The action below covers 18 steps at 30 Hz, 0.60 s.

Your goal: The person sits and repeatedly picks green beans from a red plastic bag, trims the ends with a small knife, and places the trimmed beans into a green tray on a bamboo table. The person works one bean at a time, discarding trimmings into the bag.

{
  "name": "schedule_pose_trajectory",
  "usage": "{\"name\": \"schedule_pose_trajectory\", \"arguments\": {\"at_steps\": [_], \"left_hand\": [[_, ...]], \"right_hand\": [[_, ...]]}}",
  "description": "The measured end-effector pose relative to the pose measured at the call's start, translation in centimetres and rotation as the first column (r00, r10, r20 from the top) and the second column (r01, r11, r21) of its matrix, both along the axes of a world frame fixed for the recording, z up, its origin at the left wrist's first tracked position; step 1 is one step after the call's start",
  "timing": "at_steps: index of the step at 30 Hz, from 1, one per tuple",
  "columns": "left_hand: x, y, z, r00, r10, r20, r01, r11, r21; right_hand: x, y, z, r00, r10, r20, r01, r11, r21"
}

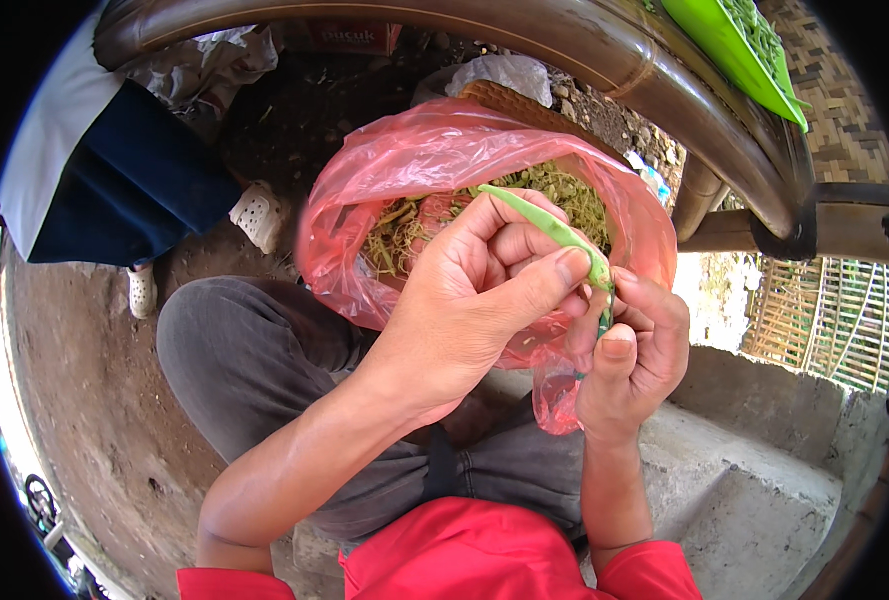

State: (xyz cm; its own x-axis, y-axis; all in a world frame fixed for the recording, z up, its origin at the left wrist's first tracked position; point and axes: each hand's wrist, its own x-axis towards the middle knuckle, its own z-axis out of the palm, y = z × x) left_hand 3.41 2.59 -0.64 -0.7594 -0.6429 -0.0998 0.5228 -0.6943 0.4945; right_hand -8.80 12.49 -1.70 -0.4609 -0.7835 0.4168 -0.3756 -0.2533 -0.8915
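Note:
A long pale-green pod [550, 222] is pinched between the thumb and fingers of my left hand [480, 285]. One tapered end points up and left, and the other end meets my right hand. My right hand [637, 355] is closed at that end, its thumb and forefinger around a narrow dark-green thing [607, 312] mostly hidden by the fingers. Both hands are above an open red plastic bag [405, 160], whose crumpled rim stands up around them. Yellowish-green stringy plant scraps [565, 190] lie inside the bag.
A bright green tray [730, 60] of cut green pieces sits at the upper right beyond a thick bamboo rail [525, 35]. Another person's leg in dark blue cloth [130, 170] and pale clogs [261, 216] are at left. A concrete ledge [735, 500] is at lower right.

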Motion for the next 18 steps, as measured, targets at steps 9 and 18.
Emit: {"name": "schedule_pose_trajectory", "arguments": {"at_steps": [9, 18], "left_hand": [[0.3, -1.0, 0.3, 0.985, -0.013, 0.175, 0.049, 0.977, -0.206], [0.7, -1.5, 0.2, 0.976, -0.036, 0.213, 0.114, 0.923, -0.367]], "right_hand": [[-1.2, 0.7, 1.4, 0.953, 0.169, 0.252, -0.187, 0.981, 0.050], [-1.8, 0.9, 2.4, 0.929, 0.159, 0.334, -0.193, 0.979, 0.071]]}}
